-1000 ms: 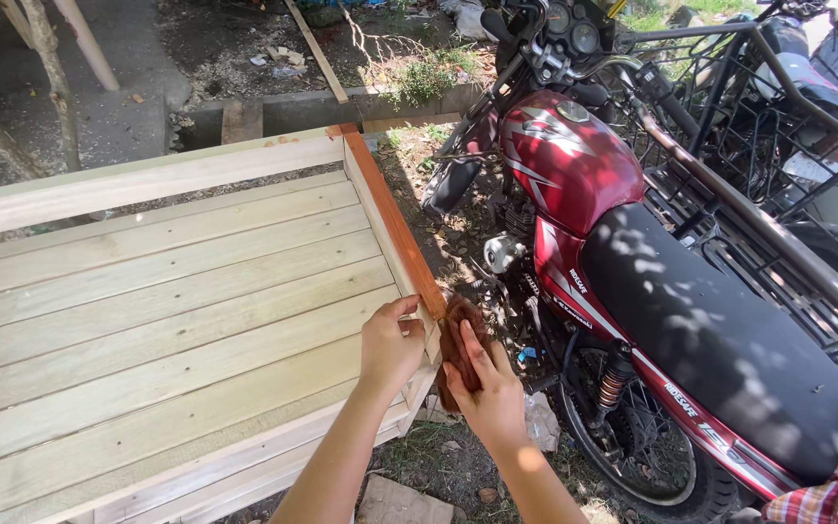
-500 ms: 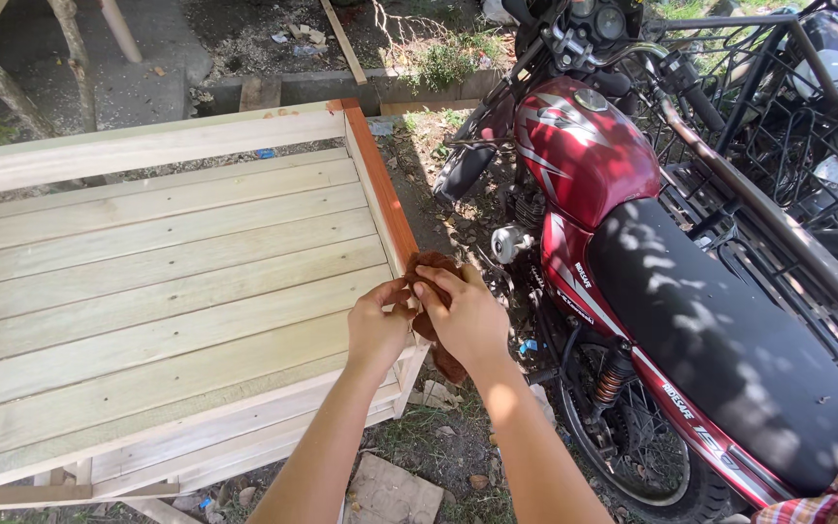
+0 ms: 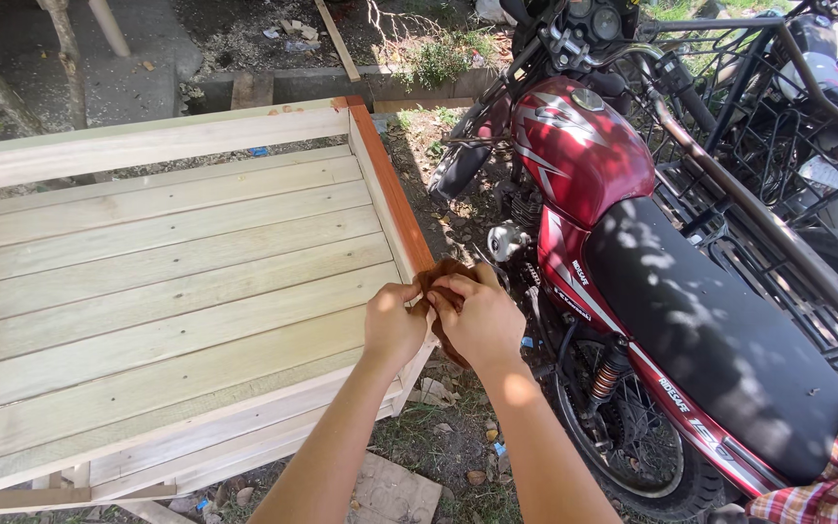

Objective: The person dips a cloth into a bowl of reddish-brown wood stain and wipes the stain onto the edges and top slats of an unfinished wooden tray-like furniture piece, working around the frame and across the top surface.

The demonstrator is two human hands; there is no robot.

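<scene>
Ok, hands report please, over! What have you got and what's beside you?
Left hand and right hand both gripping brown rag on the stained edge board. Wooden frame mostly bare. Red motorcycle close on the right.

Sunlit yard: dirt ground, red motorcycle parked in dappled shade.

Left hand and right hand are curled closed, touching, forearms extended forward.

Harsh sun from above, I got glare off the pale wooden frame. Dappled leaf shadows covered the motorcycle seat. Everything stayed sharp.
</scene>
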